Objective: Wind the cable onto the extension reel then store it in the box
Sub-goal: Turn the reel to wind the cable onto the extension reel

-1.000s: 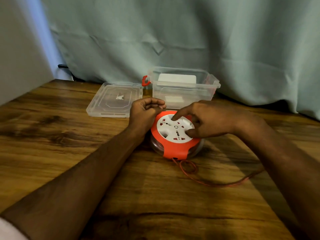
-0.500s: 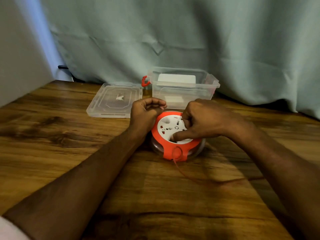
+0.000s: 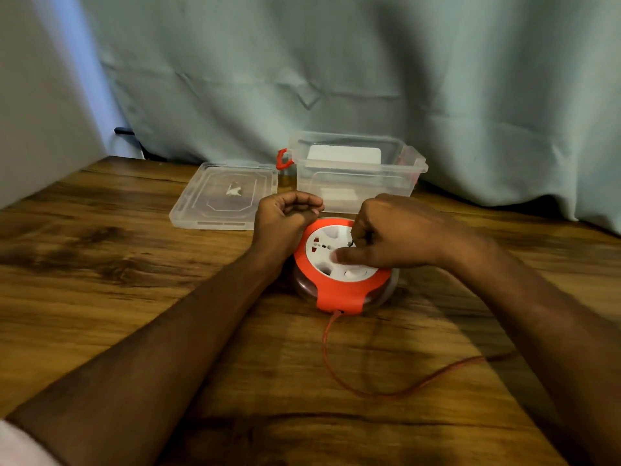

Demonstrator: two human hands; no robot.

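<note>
On the wooden table (image 3: 134,297), the left hand (image 3: 285,220), fist curled, braces the reel (image 3: 339,290) while the right hand (image 3: 396,235) pinches its white dial to wind in cable (image 3: 336,375); the box (image 3: 356,176) stands open just beyond both hands.

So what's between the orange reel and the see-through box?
Almost nothing: in the head view the reel sits just in front of the box, with only a thin strip of bare table between, partly hidden by the hands.
</note>
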